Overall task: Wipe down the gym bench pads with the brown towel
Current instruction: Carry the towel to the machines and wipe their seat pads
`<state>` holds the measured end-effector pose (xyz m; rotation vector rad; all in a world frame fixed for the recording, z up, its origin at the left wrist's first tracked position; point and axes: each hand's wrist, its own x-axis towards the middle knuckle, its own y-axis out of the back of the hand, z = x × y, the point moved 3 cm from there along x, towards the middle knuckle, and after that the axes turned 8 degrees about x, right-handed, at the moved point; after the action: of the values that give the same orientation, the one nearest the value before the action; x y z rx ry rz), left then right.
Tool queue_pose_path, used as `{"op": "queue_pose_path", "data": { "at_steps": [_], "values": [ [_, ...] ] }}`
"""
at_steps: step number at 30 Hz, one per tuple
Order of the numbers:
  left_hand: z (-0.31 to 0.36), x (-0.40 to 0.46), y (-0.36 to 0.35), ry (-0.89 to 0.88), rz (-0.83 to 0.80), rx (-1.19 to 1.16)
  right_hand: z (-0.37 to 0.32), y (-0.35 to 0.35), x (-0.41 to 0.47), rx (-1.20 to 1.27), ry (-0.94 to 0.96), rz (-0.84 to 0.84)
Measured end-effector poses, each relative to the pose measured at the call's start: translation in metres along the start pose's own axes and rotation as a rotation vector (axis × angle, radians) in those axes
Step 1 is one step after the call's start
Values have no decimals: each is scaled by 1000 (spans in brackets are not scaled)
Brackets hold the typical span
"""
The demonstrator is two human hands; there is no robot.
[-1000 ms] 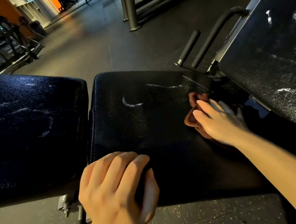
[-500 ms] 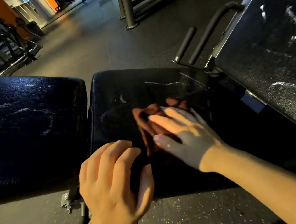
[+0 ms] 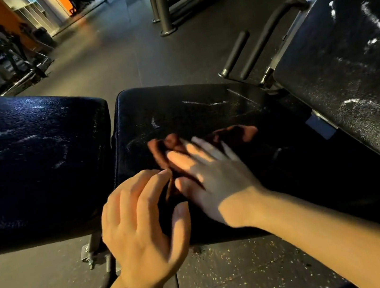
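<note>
Here my right hand (image 3: 214,177) lies flat on the towel (image 3: 234,134), fingers straight and spread, pressing it against the middle pad (image 3: 178,106) at the centre of the frame. The towel is brown and bunched; its long axis runs left to right across the pad, one crumpled end showing past my fingertips toward the left, the other end poking out toward the right, and the stretch between hidden under my hand. My hand itself is blurred.

My left hand (image 3: 142,228) rests on the near left corner of the same pad, fingers loosely bent over the edge, thumb out to the right; it holds nothing and sits just beside my right thumb.

White streaks mark the pad above the towel. A second pad (image 3: 32,163) fills the left of the frame, apart from the middle one by a narrow gap, also streaked. A third pad (image 3: 351,68), tilted, takes the upper right, with smears of white on it. Black handles (image 3: 256,48) stand beside it. The floor (image 3: 109,64) stretches toward the top.
</note>
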<state>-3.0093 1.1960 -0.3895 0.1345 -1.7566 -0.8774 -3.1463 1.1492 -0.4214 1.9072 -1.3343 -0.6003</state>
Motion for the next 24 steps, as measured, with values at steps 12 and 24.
{"op": "queue_pose_path", "data": {
  "at_steps": [12,24],
  "values": [
    [1,1,0,-43,-37,68,132,17,-45,207,-398,170],
    [1,-6,-1,52,109,-26,-23,16,40,226,217,30]
  ]
}}
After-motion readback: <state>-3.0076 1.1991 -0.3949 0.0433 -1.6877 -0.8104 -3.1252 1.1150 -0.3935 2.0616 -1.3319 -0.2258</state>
